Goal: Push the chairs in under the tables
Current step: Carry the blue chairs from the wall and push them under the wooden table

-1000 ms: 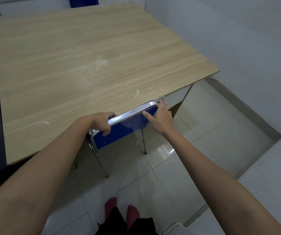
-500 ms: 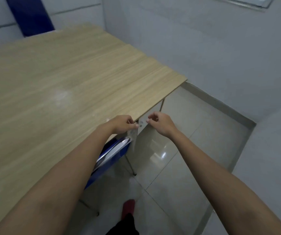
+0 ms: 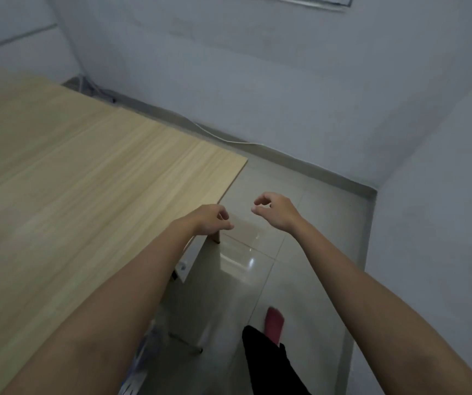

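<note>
A light wooden table (image 3: 92,178) fills the left half of the view. The blue chair with a chrome frame (image 3: 143,352) shows only as a blurred sliver and thin metal legs under the table's near edge, mostly hidden behind my left forearm. My left hand (image 3: 210,219) hovers over the table's right corner with fingers loosely curled and nothing in it. My right hand (image 3: 276,210) floats above the tiled floor to the right of the corner, fingers apart and holding nothing. Neither hand touches the chair.
Grey walls close in behind and on the right, leaving a narrow strip of glossy tiled floor (image 3: 300,252). A white cable (image 3: 229,139) runs along the skirting. My dark trouser leg (image 3: 269,363) and red slipper (image 3: 274,323) are at the bottom.
Both hands let go of the chair's chrome back rail and lifted away. The view swung right, so the chair slid down out of sight under the table edge.
</note>
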